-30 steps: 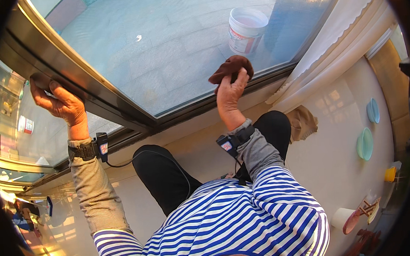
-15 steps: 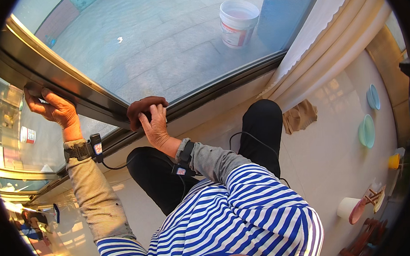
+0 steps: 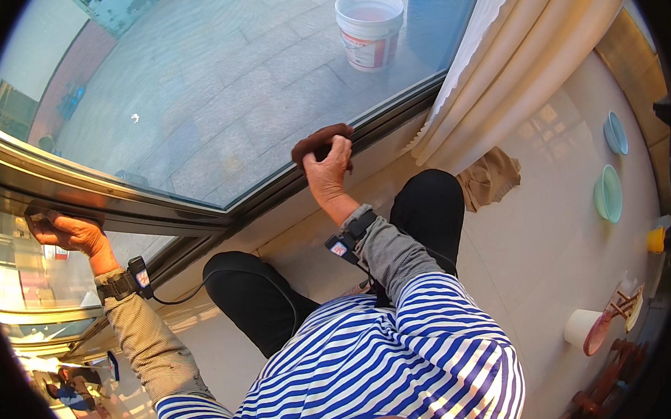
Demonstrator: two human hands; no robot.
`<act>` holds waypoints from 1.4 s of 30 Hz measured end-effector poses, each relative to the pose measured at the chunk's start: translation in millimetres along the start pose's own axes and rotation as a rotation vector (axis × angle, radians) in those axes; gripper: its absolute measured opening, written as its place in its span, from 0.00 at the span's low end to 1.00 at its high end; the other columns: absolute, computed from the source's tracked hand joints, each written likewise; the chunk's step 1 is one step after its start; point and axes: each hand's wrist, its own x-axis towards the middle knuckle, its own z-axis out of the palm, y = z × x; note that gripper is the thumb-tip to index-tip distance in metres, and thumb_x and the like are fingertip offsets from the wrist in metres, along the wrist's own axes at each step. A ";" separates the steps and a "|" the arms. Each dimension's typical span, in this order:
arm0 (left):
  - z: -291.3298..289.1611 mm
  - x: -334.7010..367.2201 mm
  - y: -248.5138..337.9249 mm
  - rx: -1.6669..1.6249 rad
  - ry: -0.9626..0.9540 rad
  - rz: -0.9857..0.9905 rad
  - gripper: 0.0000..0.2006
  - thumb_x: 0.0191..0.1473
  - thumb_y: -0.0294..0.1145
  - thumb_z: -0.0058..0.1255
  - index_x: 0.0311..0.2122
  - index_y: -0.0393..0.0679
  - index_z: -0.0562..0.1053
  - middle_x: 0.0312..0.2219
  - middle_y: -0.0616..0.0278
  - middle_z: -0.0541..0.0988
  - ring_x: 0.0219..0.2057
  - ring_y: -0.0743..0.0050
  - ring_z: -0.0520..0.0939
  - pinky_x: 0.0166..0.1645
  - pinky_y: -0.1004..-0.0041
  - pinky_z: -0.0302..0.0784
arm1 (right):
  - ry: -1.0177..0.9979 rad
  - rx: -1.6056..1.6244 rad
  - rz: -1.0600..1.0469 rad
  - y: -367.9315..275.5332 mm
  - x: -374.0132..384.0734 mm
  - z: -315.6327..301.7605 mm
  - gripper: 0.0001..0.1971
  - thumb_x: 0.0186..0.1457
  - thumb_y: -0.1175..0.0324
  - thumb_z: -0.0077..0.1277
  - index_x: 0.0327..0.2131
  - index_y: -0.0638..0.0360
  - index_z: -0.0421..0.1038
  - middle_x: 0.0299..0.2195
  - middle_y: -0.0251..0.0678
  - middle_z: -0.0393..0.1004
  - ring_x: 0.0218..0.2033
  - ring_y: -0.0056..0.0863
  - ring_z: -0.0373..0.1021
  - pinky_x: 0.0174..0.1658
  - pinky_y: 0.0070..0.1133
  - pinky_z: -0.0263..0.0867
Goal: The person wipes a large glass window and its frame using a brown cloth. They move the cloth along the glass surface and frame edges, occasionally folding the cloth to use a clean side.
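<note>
A brown cloth [image 3: 313, 141] is bunched under the fingers of my right hand [image 3: 330, 172], which presses it to the lower edge of the glass pane [image 3: 254, 100]. The cloth lies just above the dark bottom rail [image 3: 273, 186], to the right of the frame's corner. At the left, my left hand [image 3: 75, 237] has its fingers curled round the dark metal door frame [image 3: 134, 209]; part of the fingertips is hidden against it.
Behind the glass stands a white bucket [image 3: 369, 29] on paving. Cream curtains [image 3: 510, 71] hang at the right. A tan cloth [image 3: 491, 178] lies on the floor beside my knee. Farther right are a green bowl [image 3: 608, 194], a blue bowl [image 3: 615, 132] and a white container [image 3: 582, 327].
My right hand has slid the brown cloth rightward along the bottom of the pane, away from the frame's corner. My left hand stays at the frame, lower in the shifted view.
</note>
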 end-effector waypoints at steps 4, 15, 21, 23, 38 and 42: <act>-2.6 2.0 -9.7 -0.067 0.025 -0.097 0.28 0.62 0.38 0.47 0.61 0.32 0.59 0.54 0.44 0.73 0.52 0.55 0.77 0.58 0.62 0.76 | 0.242 -0.109 -0.022 71.8 87.5 -37.4 0.24 0.48 0.73 0.56 0.50 0.68 0.64 0.48 0.54 0.66 0.53 0.56 0.63 0.59 0.42 0.60; -35.8 6.6 -51.5 0.144 -0.032 0.033 0.26 0.64 0.39 0.46 0.62 0.38 0.58 0.55 0.44 0.70 0.55 0.53 0.73 0.56 0.60 0.78 | 0.366 0.037 0.220 199.9 342.6 -163.6 0.20 0.54 0.78 0.37 0.49 0.67 0.71 0.45 0.50 0.76 0.48 0.44 0.72 0.56 0.32 0.66; -45.5 14.5 -50.1 0.695 -0.129 0.773 0.23 0.63 0.35 0.54 0.59 0.39 0.64 0.56 0.38 0.63 0.58 0.39 0.69 0.54 0.49 0.76 | 0.317 -0.068 0.315 207.8 357.2 -176.9 0.16 0.60 0.76 0.34 0.47 0.54 0.69 0.35 0.38 0.75 0.30 0.34 0.73 0.32 0.29 0.70; -45.8 16.3 -51.3 0.755 -0.137 0.819 0.19 0.64 0.33 0.50 0.56 0.37 0.65 0.57 0.38 0.62 0.58 0.40 0.69 0.54 0.50 0.76 | 0.187 0.153 0.506 192.7 339.6 -172.0 0.15 0.60 0.76 0.33 0.46 0.53 0.68 0.31 0.37 0.75 0.22 0.33 0.73 0.20 0.29 0.68; -1.1 -0.6 4.2 -0.163 -0.030 0.122 0.22 0.66 0.30 0.44 0.59 0.31 0.56 0.44 0.56 0.72 0.45 0.70 0.72 0.53 0.71 0.69 | 0.141 0.106 0.497 76.6 63.0 -12.4 0.19 0.57 0.77 0.40 0.52 0.72 0.61 0.46 0.53 0.72 0.39 0.42 0.77 0.37 0.29 0.80; 1.2 2.9 -0.2 -0.167 -0.021 0.169 0.21 0.67 0.31 0.43 0.58 0.31 0.55 0.43 0.51 0.75 0.43 0.69 0.75 0.53 0.71 0.71 | -0.081 0.396 0.599 9.2 -36.1 29.2 0.13 0.56 0.81 0.40 0.46 0.65 0.57 0.34 0.50 0.73 0.17 0.36 0.75 0.16 0.28 0.74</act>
